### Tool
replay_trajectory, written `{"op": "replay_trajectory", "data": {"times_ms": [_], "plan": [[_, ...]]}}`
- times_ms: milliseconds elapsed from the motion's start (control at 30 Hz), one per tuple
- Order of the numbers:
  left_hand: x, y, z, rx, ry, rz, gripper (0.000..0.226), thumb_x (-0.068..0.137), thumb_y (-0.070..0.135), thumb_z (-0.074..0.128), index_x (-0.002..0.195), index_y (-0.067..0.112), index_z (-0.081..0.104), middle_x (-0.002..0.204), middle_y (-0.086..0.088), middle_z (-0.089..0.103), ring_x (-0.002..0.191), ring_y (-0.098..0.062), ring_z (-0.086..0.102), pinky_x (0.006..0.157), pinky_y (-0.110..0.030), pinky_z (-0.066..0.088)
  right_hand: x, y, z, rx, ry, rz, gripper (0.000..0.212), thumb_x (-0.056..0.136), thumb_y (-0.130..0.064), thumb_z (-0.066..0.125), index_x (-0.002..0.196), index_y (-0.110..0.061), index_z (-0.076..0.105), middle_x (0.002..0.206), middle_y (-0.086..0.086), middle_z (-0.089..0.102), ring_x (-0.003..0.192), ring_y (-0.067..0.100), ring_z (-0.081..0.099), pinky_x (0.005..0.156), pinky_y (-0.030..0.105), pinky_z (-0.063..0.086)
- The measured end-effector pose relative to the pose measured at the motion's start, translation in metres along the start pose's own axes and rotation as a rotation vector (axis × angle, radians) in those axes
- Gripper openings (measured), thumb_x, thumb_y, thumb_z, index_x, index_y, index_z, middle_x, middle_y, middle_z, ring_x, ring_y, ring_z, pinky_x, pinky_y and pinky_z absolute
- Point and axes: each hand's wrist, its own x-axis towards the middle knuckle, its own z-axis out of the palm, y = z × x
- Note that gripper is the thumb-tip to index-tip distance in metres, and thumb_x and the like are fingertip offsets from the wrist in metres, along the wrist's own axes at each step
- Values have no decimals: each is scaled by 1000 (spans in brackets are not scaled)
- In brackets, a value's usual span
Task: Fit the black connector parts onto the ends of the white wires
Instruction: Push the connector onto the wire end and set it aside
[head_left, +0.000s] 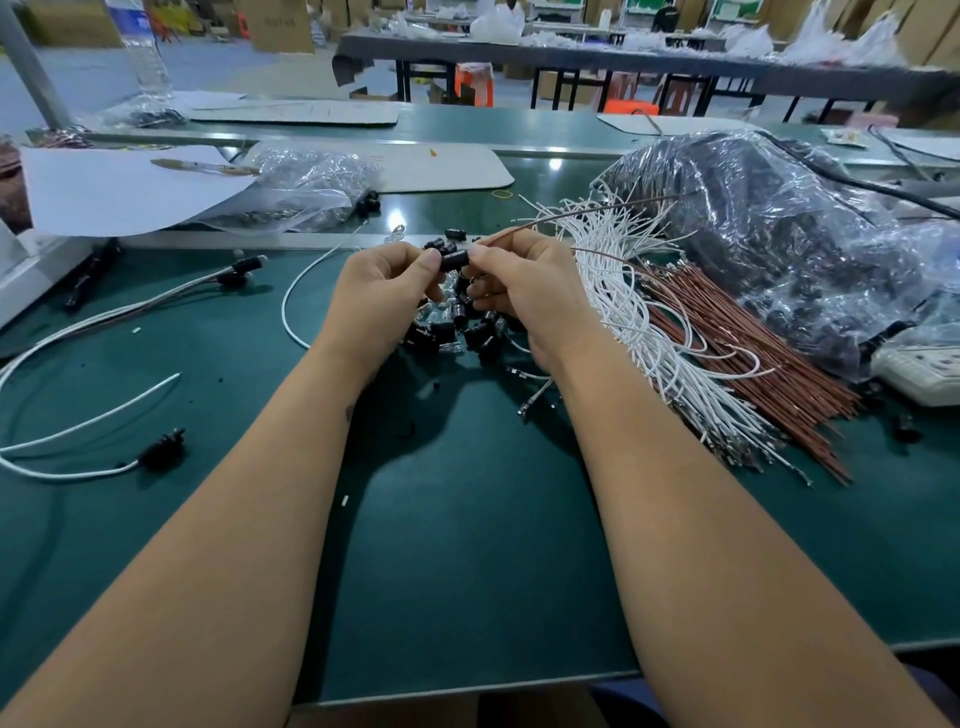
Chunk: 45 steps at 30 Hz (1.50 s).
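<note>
Hands meet over the pile: left hand (387, 280) pinches a connector (453, 260) steady while right hand (511, 275) pinches a wire (582, 212) to feed in.

Single head-worn, wide-angle view, looking forward and steeply down over both forearms onto the green bench (467, 545), whose near edge runs along the bottom of the frame. The hands, left (382, 296) and right (524, 291), meet close to the lens just above frame centre; the wide lens bows straight edges toward the margins. The upper band of the frame reaches past the bench to a farther table (623, 65) well beyond; only 1 view, so no overlap.
</note>
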Motion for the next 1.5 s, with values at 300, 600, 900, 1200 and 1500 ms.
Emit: {"op": "replay_trajectory", "data": {"times_ms": [300,600,900,1200,1500], "plan": [[-4,6,3,59,26,51,27,96,21,56,84,-1,67,70,-7,61,59,-10,46,55,-13,36,0,-3,3,94,-52,77,36,103,-24,40,103,-2,69,71,7,60,58,16,55,57,26,50],[-2,4,-7,193,-46,87,29,97,29,55,78,9,63,57,13,56,48,0,43,49,-10,34,0,1,7,46,-33,-5,8,92,-10,63,89,-3,66,63,1,59,52,10,53,53,23,49],[3,-14,-34,1073,182,-81,20,95,35,48,88,20,60,102,-3,56,115,-28,38,98,-51,23,7,5,-11,256,173,28,6,94,-7,59,89,-6,63,69,2,58,59,11,55,59,24,51],[-6,5,-11,498,30,376,20,88,15,64,107,10,68,97,1,69,98,-18,59,88,-26,42,0,3,6,115,-26,-44,7,90,0,63,94,-3,67,70,3,63,60,12,58,61,23,53],[-3,-3,-8,320,34,221,10,91,16,63,87,9,69,65,-6,64,60,-19,58,63,-31,49,1,3,5,102,38,-26,6,93,-8,60,88,-6,62,73,9,66,59,16,62,59,27,55]]}}
